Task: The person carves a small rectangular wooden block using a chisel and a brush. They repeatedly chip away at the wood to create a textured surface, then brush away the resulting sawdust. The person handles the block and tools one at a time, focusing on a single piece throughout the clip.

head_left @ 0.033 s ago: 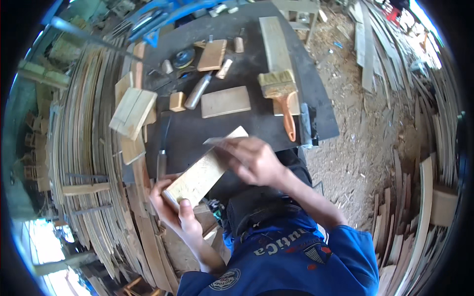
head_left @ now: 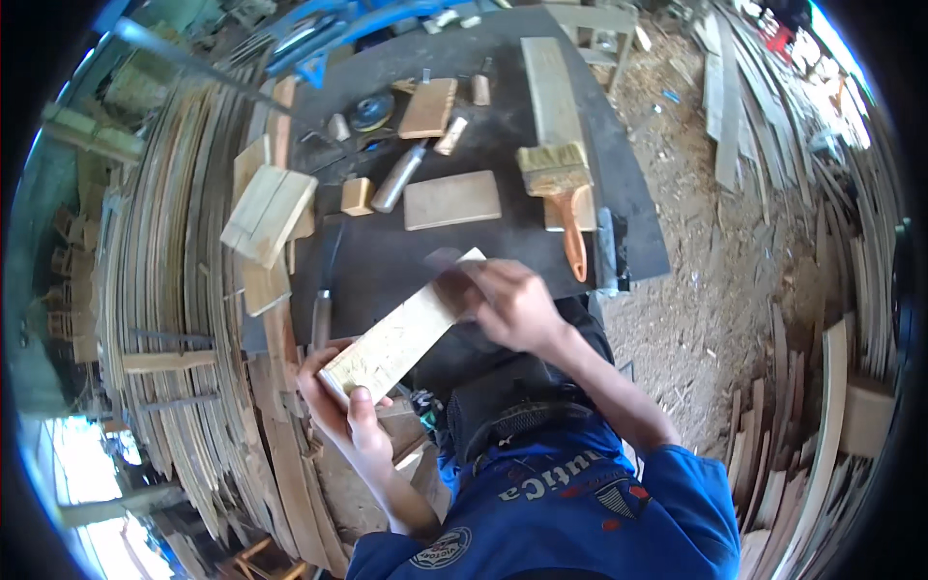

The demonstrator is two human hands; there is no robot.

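Observation:
A pale rectangular wooden board slants above my lap, its far end over the front of the dark tabletop. My left hand grips the board's near end, thumb on its side. At the far end, my right hand has curled fingers round a thin flat piece, blurred by motion and too unclear to name, against the board. A knife lies left of the board. Beyond it are a flat wooden block, a small wooden cube and a metal cylindrical tool.
A wide brush lies at the table's right on wooden pieces. Stacked small boards sit at its left edge, a round disc farther back. Timber strips line both sides; a shaving-strewn floor shows at right.
My right hand has shifted slightly along the board's far end and the piece in its fingers is more blurred. The view has moved a little, so the tabletop things appear slightly further right.

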